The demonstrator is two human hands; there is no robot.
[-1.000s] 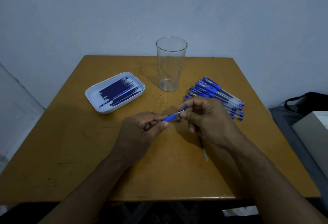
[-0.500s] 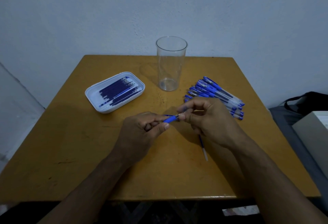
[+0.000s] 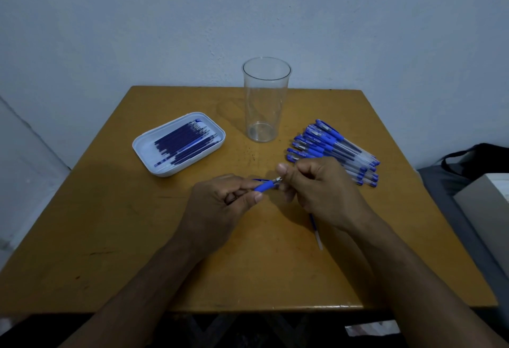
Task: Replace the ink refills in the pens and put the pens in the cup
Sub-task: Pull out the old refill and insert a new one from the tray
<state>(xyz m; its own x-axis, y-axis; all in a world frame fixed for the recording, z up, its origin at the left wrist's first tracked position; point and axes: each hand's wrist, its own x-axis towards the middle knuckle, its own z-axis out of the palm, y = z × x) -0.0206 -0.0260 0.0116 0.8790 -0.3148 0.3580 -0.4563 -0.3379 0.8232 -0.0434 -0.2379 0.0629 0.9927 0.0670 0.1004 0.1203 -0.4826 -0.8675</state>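
Observation:
My left hand (image 3: 220,201) grips a pen (image 3: 264,185) by its blue grip section, near the middle of the table. My right hand (image 3: 319,188) pinches the metal tip of that pen between thumb and fingers. A loose refill (image 3: 316,230) lies on the table under my right wrist. The clear plastic cup (image 3: 265,99) stands upright and holds nothing, at the back centre. A pile of several blue pens (image 3: 334,149) lies to its right. A white tray (image 3: 143,149) holding several dark blue refills (image 3: 186,141) sits at the left.
The wooden table (image 3: 137,237) stands against a pale wall. A grey surface with a black bag (image 3: 479,160) and a light box (image 3: 490,201) lies off the table's right edge.
My right hand has moved slightly left along the pen toward my left hand, so less of the pen shows between them. The cup, tray and pen pile have not moved.

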